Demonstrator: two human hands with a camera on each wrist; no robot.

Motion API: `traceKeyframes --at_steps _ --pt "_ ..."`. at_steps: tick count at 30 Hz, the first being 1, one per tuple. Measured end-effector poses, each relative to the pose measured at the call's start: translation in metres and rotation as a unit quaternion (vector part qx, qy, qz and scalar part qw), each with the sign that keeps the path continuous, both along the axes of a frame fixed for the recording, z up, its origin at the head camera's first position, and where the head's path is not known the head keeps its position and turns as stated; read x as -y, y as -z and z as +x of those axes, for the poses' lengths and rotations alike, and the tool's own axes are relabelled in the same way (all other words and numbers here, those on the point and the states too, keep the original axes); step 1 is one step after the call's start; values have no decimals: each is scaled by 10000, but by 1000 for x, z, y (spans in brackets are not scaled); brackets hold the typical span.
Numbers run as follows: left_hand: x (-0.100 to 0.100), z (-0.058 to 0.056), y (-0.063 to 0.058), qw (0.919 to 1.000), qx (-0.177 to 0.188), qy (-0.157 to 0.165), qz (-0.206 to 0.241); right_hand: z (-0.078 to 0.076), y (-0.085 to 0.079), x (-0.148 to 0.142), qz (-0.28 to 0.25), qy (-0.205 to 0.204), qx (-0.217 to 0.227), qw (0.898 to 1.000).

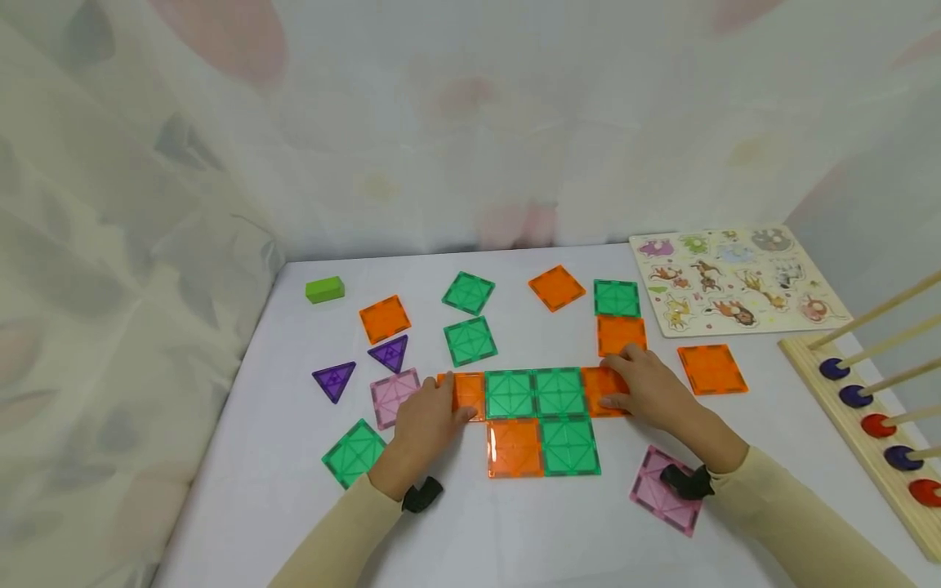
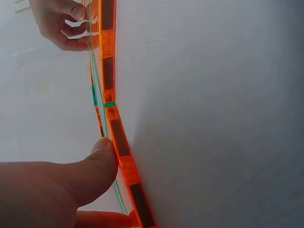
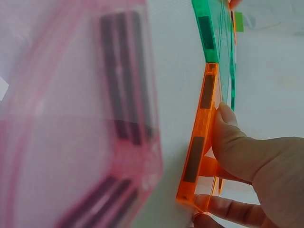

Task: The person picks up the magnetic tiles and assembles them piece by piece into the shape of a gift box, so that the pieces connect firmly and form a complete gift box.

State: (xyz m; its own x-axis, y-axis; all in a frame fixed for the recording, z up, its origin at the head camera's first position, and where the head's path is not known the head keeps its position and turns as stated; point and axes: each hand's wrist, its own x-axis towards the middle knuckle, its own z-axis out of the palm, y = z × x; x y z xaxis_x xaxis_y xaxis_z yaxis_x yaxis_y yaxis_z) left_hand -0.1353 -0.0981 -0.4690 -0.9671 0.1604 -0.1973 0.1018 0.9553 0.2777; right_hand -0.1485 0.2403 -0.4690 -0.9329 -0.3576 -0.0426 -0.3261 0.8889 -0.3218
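Square magnetic tiles lie edge to edge on the white table. Its upper row runs from a left orange tile (image 1: 471, 395) through two green tiles (image 1: 510, 395) to a right orange tile (image 1: 597, 395). Below them sit one orange tile (image 1: 515, 447) and one green tile (image 1: 570, 446). My left hand (image 1: 426, 416) pinches the left orange tile, its thumb (image 2: 97, 168) on the near edge. With thumb (image 3: 230, 135) and fingers, my right hand (image 1: 647, 388) grips the right orange tile. The left hand partly hides a pink tile (image 1: 393, 394) beside it.
Loose green, orange and pink tiles and purple triangles (image 1: 334, 380) lie around. A green block (image 1: 325, 289) sits at back left. An animal puzzle board (image 1: 735, 282) stands back right, near a wooden peg rack (image 1: 860, 433) with discs. Another pink tile (image 1: 667, 494) lies under the right wrist.
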Motion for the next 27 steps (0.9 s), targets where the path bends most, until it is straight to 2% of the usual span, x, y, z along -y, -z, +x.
traceKeyframes --at_steps 3,6,10,13,16,19,23,27 --pt "4 3 -1 9999 48 48 118 2 1 -1 -5 47 143 9999" --pt "13 7 -6 9997 10 34 258 12 1 -2 -14 190 346 9992" --pt "31 7 -15 9986 -457 -172 219 36 -5 -8 246 378 435 9980" --pt "46 3 -17 9963 -785 -346 -7 56 -13 -16 805 463 679 9934" --pt "56 -1 -15 9964 -711 -438 -174 74 -16 -25 1236 591 1301 9820" --pt "62 -3 -10 9974 -501 -451 -263 87 -15 -32 1341 768 1826 9710" --pt "64 0 -7 9975 -376 -494 -350 95 -9 -34 1186 944 1891 9702" --pt "64 10 -9 9976 -300 -441 -448 96 -8 -33 1034 1142 1940 9688"
